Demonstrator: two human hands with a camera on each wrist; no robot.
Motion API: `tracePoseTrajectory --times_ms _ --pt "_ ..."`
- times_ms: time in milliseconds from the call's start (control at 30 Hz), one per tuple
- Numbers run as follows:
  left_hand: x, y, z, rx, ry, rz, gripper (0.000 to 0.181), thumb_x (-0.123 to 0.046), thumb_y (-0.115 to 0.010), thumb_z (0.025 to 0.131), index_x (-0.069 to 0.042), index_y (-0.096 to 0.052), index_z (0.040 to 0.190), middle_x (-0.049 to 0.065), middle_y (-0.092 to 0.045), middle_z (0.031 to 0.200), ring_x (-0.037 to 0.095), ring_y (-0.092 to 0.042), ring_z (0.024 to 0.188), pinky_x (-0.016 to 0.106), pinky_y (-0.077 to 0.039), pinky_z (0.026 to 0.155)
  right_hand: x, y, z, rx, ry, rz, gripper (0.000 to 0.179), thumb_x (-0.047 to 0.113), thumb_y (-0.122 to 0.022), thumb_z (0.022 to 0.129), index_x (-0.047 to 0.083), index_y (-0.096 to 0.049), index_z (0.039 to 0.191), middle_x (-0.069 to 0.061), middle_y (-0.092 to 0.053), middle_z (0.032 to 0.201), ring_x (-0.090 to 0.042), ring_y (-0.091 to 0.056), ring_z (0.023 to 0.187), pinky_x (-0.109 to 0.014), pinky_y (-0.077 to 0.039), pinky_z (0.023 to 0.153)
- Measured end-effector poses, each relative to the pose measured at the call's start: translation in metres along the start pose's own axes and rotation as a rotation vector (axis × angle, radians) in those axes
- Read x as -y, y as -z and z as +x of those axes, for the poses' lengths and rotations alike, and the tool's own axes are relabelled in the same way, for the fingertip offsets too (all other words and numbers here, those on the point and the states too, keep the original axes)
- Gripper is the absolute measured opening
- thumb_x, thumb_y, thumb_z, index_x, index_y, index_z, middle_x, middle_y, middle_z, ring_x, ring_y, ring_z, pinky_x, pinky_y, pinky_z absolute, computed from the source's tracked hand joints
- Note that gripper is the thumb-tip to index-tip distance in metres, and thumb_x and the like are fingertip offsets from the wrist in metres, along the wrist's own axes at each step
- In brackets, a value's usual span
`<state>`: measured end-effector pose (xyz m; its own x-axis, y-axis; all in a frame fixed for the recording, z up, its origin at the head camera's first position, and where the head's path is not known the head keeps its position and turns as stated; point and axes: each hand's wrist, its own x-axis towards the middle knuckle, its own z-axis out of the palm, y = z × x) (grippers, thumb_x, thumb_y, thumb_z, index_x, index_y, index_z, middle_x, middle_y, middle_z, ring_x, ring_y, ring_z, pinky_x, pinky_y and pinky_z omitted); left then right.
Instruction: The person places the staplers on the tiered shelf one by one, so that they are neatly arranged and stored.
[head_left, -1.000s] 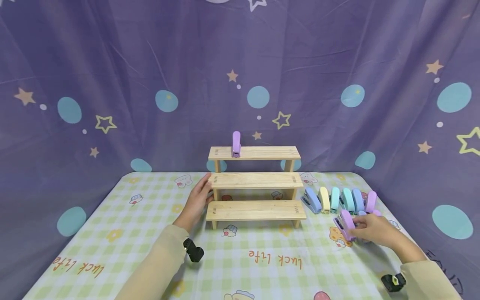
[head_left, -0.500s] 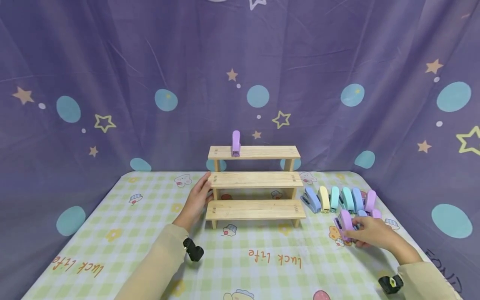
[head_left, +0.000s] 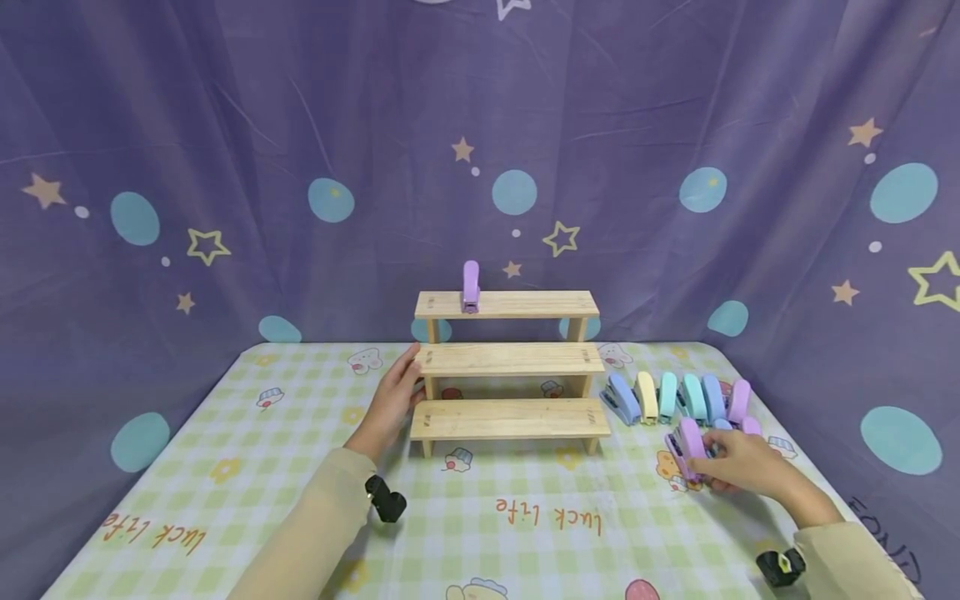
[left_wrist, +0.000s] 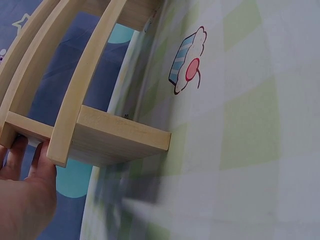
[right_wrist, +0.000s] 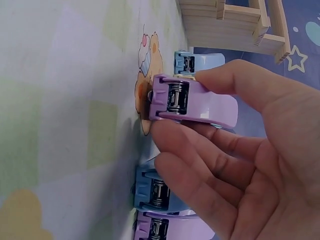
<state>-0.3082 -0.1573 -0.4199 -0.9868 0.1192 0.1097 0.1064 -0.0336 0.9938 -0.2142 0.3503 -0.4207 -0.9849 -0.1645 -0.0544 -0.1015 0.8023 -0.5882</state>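
Observation:
A three-step wooden display stand [head_left: 510, 358] stands at the back middle of the table. My left hand [head_left: 387, 408] holds the left end of its middle step; in the left wrist view the fingertips [left_wrist: 44, 157] go partly out of sight behind the wood. On the top step a purple mini stapler [head_left: 471, 287] stands upright. At the right, my right hand [head_left: 750, 465] pinches another purple stapler [right_wrist: 210, 105] between thumb and fingers, low over the cloth. Beyond it is a row of staplers: blue [head_left: 622, 398], yellow [head_left: 646, 397], teal [head_left: 667, 397], and more blue and purple ones.
Partly hidden by my right hand, a blue stapler [right_wrist: 160, 190] and a purple stapler [right_wrist: 170, 227] stand close together. The table has a green checked cloth [head_left: 300, 467] with printed pictures. A purple curtain [head_left: 480, 100] hangs behind and at both sides.
My right hand has shifted slightly left around the purple stapler, its fingers resettling on it. The left hand and the stand keep their places.

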Motion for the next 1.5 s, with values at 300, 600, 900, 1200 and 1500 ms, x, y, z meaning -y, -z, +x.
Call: tracePoseTrajectory --times_ms 300,600,900,1200,1500 --pt "0.002 0.0 0.001 -0.007 -0.011 -0.01 0.053 -0.028 -0.036 0.112 -0.022 -0.02 0.162 0.008 -0.033 0.159 0.028 -0.04 0.14 0.04 -0.04 0.113 0.005 0.002 0.003 -0.055 0.06 0.014 0.023 0.025 -0.075 0.089 0.008 -0.059 0.09 0.001 -0.059 0.06 -0.013 -0.056 0.054 -0.025 -0.047 0.046" --pt "0.004 0.0 0.003 -0.029 -0.007 0.014 0.053 -0.028 -0.037 0.111 -0.021 -0.021 0.162 0.01 -0.033 0.159 0.029 -0.038 0.141 0.043 -0.037 0.115 0.018 0.008 0.007 -0.107 0.077 -0.021 0.029 0.032 -0.073 0.092 0.01 -0.055 0.095 0.002 -0.061 0.064 -0.015 -0.057 0.058 -0.027 -0.046 0.049" --pt "0.004 0.001 0.002 0.003 0.008 -0.007 0.054 -0.033 -0.038 0.111 -0.027 -0.022 0.161 0.006 -0.031 0.16 0.027 -0.037 0.142 0.041 -0.037 0.115 0.039 0.016 0.018 -0.163 0.152 -0.018 0.023 0.027 -0.07 0.094 0.008 -0.056 0.098 0.001 -0.066 0.067 -0.02 -0.063 0.063 -0.028 -0.049 0.052" --pt "0.004 0.001 0.001 0.01 0.0 -0.007 0.054 -0.032 -0.038 0.111 -0.026 -0.021 0.162 0.007 -0.031 0.16 0.028 -0.037 0.142 0.042 -0.037 0.115 0.066 0.023 0.031 -0.214 0.173 -0.06 0.03 0.038 -0.068 0.096 0.013 -0.052 0.098 0.003 -0.066 0.072 -0.016 -0.057 0.061 -0.029 -0.046 0.051" --pt "0.005 0.002 0.002 -0.007 0.007 -0.006 0.053 -0.032 -0.038 0.111 -0.026 -0.022 0.161 0.007 -0.032 0.16 0.03 -0.038 0.141 0.044 -0.037 0.115 0.102 0.023 0.052 -0.255 0.233 -0.025 0.03 0.039 -0.07 0.094 0.014 -0.056 0.1 0.002 -0.064 0.074 -0.018 -0.056 0.063 -0.031 -0.047 0.053"
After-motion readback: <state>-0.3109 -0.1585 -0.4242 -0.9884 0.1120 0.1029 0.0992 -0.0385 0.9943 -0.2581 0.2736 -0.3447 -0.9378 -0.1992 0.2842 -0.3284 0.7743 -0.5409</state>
